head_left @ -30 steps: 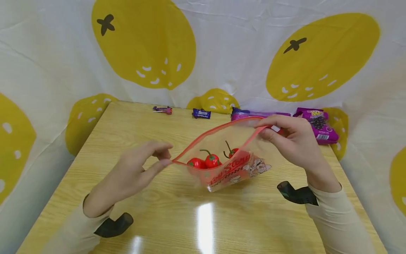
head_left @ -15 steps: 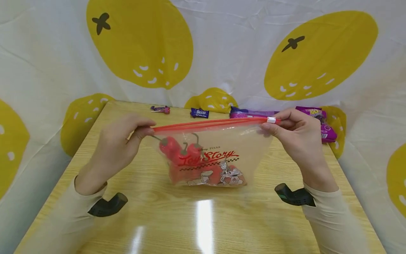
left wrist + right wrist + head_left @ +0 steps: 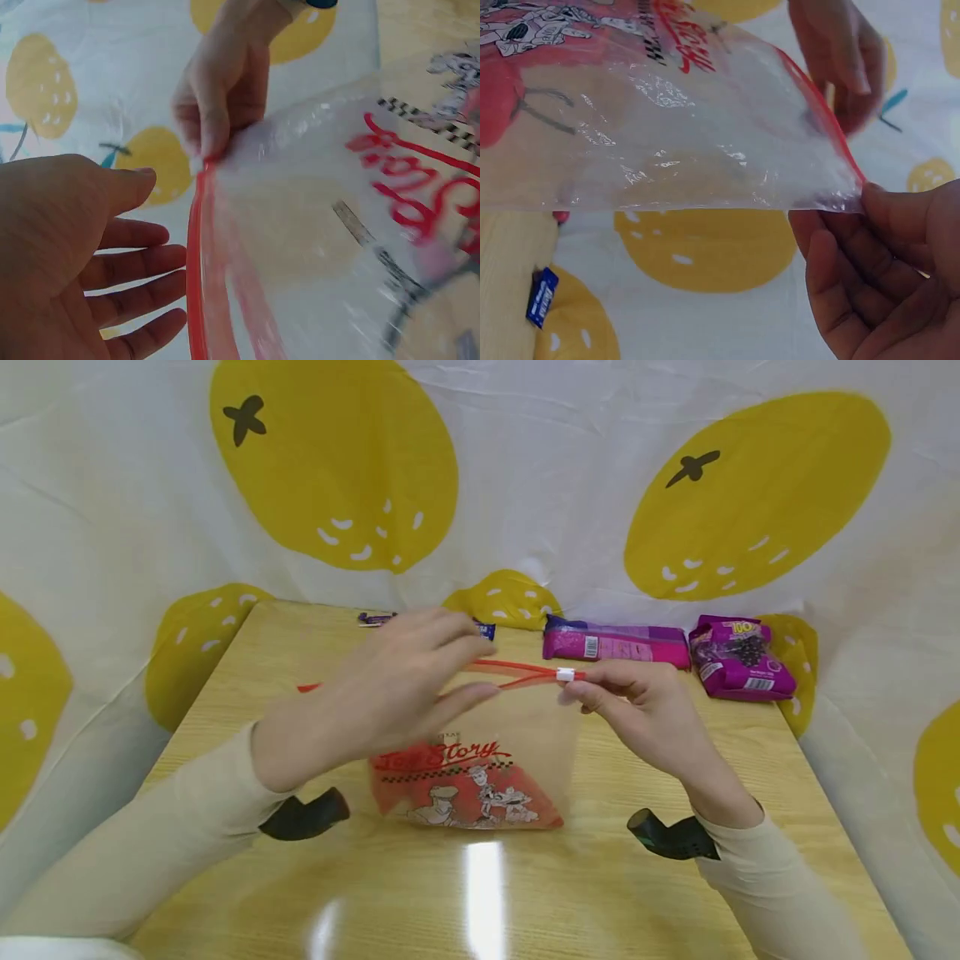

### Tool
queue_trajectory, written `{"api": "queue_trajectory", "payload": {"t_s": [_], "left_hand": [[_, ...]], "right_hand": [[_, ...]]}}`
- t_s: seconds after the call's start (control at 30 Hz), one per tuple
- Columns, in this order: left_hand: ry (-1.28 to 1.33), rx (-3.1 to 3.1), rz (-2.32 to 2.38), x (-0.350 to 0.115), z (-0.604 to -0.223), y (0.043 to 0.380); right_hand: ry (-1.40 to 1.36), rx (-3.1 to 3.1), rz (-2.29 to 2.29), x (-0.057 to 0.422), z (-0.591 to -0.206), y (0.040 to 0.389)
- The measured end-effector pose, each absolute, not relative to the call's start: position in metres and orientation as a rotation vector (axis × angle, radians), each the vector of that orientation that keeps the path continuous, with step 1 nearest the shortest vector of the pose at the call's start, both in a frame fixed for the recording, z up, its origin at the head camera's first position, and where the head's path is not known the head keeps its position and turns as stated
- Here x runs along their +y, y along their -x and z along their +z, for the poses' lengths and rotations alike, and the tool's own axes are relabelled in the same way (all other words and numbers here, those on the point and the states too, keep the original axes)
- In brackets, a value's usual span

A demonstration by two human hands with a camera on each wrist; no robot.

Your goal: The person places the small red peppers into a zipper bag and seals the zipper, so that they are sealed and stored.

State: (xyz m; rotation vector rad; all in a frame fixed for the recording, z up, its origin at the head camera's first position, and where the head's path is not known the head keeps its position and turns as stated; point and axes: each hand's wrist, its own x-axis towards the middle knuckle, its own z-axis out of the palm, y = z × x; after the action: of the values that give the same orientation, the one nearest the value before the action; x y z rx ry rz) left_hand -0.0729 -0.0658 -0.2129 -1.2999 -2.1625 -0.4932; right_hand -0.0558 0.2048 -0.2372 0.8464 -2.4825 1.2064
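A clear zip bag (image 3: 450, 768) with red lettering, cartoon figures and a red zip edge hangs upright over the table. Round red cherry-like fruits (image 3: 499, 101) with thin stems show inside it. My right hand (image 3: 645, 706) pinches the bag's right top corner beside the white slider (image 3: 566, 674). In the right wrist view, the thumb of my right hand (image 3: 877, 270) lies over that corner. My left hand (image 3: 382, 685) reaches across the top edge in front of the zip, its fingers spread. The left wrist view shows my left hand (image 3: 75, 247) with fingertips right at the red zip edge (image 3: 196, 277).
Along the back of the wooden table (image 3: 600, 877) lie a flat purple packet (image 3: 622, 645), a fuller purple pouch (image 3: 742, 662), a blue-wrapped sweet (image 3: 541, 298) and a small dark-wrapped item (image 3: 375, 619). A cloth with yellow lemon-like prints (image 3: 540, 460) hangs behind.
The left hand has released the left corner and moved right along the zip edge. The bag, earlier gaping and then pulled taut, now hangs a little further left and lower with its right corner pinched.
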Motion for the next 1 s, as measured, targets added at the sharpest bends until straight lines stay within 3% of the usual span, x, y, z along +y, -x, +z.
{"api": "queue_trajectory", "payload": {"t_s": [0.2,0.53,0.7,1.0], "left_hand": [[1.475,-2.176,-0.340,-0.020,-0.201,0.073],[1.566,-2.231,-0.146,-0.022,-0.195,0.075],[1.529,-2.345,-0.037,-0.042,-0.193,0.084],[1.387,-2.361,-0.128,-0.118,-0.215,0.096]], "right_hand": [[-1.010,-2.334,1.074,0.184,-0.238,0.052],[-1.121,-2.090,1.102,0.175,-0.239,0.055],[-0.902,-2.014,1.326,0.189,-0.241,0.062],[-0.660,-1.868,1.549,0.240,-0.241,0.077]]}}
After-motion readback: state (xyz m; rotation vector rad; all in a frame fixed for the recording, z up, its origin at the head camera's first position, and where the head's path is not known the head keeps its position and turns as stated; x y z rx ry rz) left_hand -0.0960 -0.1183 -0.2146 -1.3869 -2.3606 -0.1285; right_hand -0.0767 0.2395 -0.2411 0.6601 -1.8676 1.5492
